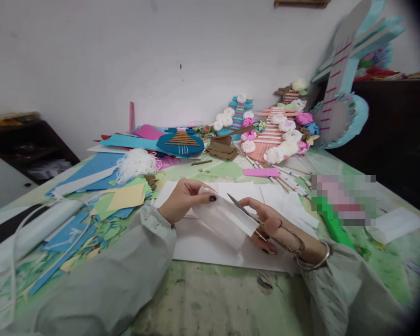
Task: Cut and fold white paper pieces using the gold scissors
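Observation:
Pinched between the thumb and fingers of my left hand [183, 200] is a thin white sheet of paper [224, 219], which hangs down toward the right. My right hand [271, 221] has its fingers in the gold handles of a pair of scissors [243, 204]. One dark blade points up and left, along the upper edge of the thin sheet; the other blade is hidden, seemingly behind the paper. Beneath both hands lies a larger white sheet [199, 245], with more white paper pieces [290, 205] behind it.
Green and blue paper scraps [108, 233] lie at the left, near a ball of white string [136, 165]. At the back sit a blue paper instrument [181, 142] and a pink one with flowers [266, 140]. Striped sticks [294, 179] and a white roll [399, 225] are at the right.

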### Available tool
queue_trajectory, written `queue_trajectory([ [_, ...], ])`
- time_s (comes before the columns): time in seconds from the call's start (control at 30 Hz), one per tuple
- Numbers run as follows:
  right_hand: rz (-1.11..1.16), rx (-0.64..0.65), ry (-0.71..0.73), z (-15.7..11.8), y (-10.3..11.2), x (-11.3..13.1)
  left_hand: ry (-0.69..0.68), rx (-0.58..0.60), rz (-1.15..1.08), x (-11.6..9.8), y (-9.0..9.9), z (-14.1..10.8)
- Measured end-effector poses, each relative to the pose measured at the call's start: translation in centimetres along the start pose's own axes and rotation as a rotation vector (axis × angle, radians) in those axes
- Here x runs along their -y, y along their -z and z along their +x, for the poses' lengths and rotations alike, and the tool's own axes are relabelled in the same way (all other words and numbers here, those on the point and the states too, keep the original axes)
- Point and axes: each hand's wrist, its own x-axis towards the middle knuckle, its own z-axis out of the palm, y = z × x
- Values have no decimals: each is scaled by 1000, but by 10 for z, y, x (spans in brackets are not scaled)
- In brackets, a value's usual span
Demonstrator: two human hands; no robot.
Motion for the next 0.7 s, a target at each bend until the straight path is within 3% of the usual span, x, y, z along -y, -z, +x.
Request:
queue_trajectory([
  [0.23, -33, 52, -28, -1, 2, -4, -4, 70, 30, -4, -5, -2],
  [0.5, -131, -31, -65, -2, -7, 8, -11, 134, 79, 2, -7, -2],
  [0.7, -77, -39, -60, 1, -8, 7, 1, 105, 60, 4, -6, -2],
])
